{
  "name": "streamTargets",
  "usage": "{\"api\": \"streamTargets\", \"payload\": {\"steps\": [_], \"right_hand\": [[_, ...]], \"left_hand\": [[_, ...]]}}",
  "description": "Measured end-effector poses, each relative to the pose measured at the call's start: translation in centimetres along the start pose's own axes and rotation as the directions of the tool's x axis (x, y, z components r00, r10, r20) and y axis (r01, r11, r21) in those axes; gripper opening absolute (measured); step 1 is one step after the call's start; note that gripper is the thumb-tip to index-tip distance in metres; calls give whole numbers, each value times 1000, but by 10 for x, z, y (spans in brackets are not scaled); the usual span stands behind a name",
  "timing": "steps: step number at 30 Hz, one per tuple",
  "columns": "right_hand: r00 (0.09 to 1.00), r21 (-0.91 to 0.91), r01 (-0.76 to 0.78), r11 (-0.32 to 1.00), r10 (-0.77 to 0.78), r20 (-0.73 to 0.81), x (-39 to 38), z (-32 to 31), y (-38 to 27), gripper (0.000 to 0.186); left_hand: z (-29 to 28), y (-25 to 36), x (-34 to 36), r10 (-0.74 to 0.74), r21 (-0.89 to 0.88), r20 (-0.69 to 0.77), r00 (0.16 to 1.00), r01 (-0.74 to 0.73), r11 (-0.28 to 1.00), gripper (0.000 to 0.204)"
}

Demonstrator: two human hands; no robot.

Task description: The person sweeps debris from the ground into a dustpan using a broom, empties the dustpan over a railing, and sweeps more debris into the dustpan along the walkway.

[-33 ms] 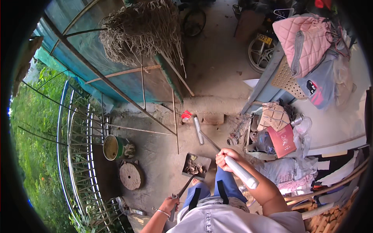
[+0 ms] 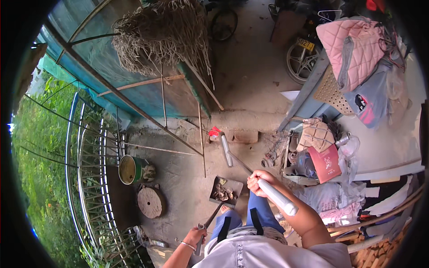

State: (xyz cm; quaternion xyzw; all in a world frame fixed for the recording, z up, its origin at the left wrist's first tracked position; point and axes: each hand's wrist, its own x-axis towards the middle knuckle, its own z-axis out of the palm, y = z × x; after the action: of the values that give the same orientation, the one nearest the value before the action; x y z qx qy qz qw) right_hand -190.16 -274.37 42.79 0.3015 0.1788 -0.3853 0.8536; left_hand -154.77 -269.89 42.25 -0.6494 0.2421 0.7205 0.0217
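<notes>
My right hand (image 2: 258, 182) is closed round the handle of a long broom (image 2: 279, 198), whose thick pale grip end slants back over my right forearm. The narrow broom head (image 2: 226, 151) rests low over the concrete beyond my feet. In my left hand (image 2: 195, 235) is the dark pole of a long-handled dustpan (image 2: 213, 196), with fingers wrapped round it. The pan sits on the floor just ahead of my feet and holds a heap of dry brown leaves or scraps (image 2: 223, 192). The broom head and the pan are apart.
A round stone or wood slab (image 2: 150, 202) and a green bucket (image 2: 126, 169) stand left, beside a metal railing (image 2: 85, 178). A red scrap (image 2: 214, 132) and a brick (image 2: 246, 136) lie ahead. At right are a crate (image 2: 297, 178) and plastic bags (image 2: 321, 196). Thin poles (image 2: 202, 138) cross the left front.
</notes>
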Motion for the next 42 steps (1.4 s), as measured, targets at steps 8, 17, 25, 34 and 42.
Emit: {"api": "streamTargets", "payload": {"steps": [8, 17, 25, 34, 42], "right_hand": [[987, 279, -154, 948, 138, 76, 58, 32, -185, 15], [997, 141, 12, 990, -24, 79, 3, 84, -289, 6], [999, 105, -38, 994, 39, -3, -57, 96, -288, 6], [967, -135, 173, 976, -194, -164, -34, 150, -428, 23], [891, -621, 237, 747, -422, -167, 3, 158, -368, 10]], "left_hand": [[59, 72, 22, -120, -113, -96, 988, 109, 988, 7], [111, 143, 35, -116, -251, -153, 981, 75, 965, 7], [135, 217, 42, -52, -169, -114, 992, 32, 985, 7], [166, 306, 36, 17, -130, -71, 997, -26, 991, 8], [184, 360, 42, 71, -48, -5, 997, -71, 996, 9]]}}
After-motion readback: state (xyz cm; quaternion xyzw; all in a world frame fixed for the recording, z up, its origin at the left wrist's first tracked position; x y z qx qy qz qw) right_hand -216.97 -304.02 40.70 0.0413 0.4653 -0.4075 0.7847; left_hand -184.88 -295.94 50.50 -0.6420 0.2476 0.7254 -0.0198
